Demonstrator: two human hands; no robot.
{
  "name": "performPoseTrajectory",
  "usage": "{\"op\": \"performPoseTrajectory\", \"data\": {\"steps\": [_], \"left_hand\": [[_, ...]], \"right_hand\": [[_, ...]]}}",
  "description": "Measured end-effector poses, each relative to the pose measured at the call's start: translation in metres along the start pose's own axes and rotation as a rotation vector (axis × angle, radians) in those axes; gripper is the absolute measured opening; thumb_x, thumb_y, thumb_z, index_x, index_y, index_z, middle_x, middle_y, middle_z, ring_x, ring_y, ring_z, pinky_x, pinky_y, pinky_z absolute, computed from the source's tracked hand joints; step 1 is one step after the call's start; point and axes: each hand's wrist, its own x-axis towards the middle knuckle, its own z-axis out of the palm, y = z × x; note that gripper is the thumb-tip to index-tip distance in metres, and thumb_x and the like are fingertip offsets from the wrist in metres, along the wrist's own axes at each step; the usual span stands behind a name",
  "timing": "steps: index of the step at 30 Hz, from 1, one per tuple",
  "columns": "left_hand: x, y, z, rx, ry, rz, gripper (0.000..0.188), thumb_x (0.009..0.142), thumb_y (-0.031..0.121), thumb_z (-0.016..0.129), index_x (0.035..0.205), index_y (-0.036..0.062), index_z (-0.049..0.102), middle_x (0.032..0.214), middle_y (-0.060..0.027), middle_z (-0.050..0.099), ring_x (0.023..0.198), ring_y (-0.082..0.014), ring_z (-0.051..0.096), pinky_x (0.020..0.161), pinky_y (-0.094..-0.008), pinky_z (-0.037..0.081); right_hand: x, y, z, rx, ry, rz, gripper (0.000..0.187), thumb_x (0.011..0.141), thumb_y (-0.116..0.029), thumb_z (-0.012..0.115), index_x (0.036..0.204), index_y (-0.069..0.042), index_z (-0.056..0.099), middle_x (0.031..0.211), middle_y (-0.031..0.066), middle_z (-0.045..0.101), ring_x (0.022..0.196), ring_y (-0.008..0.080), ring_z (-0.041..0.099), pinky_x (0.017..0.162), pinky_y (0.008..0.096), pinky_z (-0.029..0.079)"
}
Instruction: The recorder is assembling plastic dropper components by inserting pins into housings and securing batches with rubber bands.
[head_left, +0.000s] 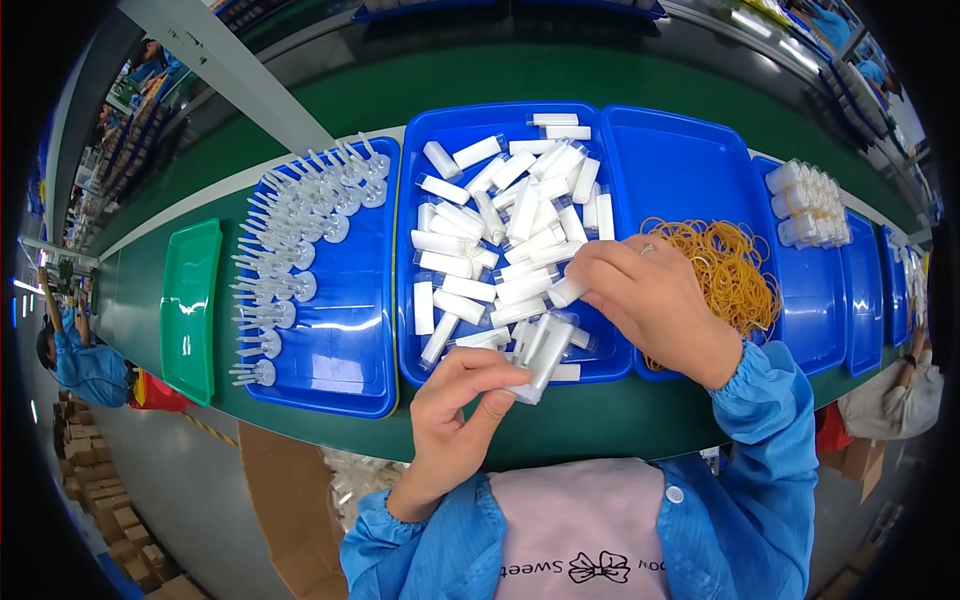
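My left hand [462,412] is closed in a pinch on a small bundle of clear plastic tubes [546,352], held over the near edge of the middle blue tray [408,300]. Just above it, my right hand [648,300] pinches a white tube [568,291] between thumb and fingers; its far part is hidden by the fingers. A ring shows on one finger of that hand. Under both hands, the tray holds a loose heap of white tubes with clear ends [525,210], lying at many angles.
Left of the heap, a blue tray [350,345] holds rows of clear stemmed plastic parts [300,245]; a green tray [190,310] lies beyond. To the right are a blue tray of yellow rubber bands [725,275] and bundled white-and-clear tubes [808,205]. Other people sit at both sides.
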Motion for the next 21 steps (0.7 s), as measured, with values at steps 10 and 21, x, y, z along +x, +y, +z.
{"op": "performPoseTrajectory", "data": {"steps": [10,21], "left_hand": [[-0.001,0.012,0.003,0.003,-0.015,-0.024,0.015,0.086,0.001,0.066,0.100,-0.0014,0.070,0.101,-0.0096,0.058,0.093,-0.0170,0.057,0.081,-0.0275,0.047],[0.001,0.023,0.005,0.082,-0.085,0.051,0.013,0.081,0.000,0.068,0.094,0.0020,0.072,0.094,-0.0086,0.061,0.087,-0.0183,0.059,0.076,-0.0279,0.047]], "right_hand": [[-0.003,0.000,-0.002,0.113,0.091,-0.066,0.019,0.082,-0.012,0.062,0.101,-0.009,0.061,0.104,0.0055,0.063,0.089,0.0243,0.064,0.076,0.0362,0.049],[-0.007,0.002,-0.008,0.608,0.031,0.044,0.026,0.084,-0.010,0.066,0.110,-0.009,0.062,0.112,0.0082,0.062,0.097,0.0237,0.061,0.084,0.0353,0.049]]}}
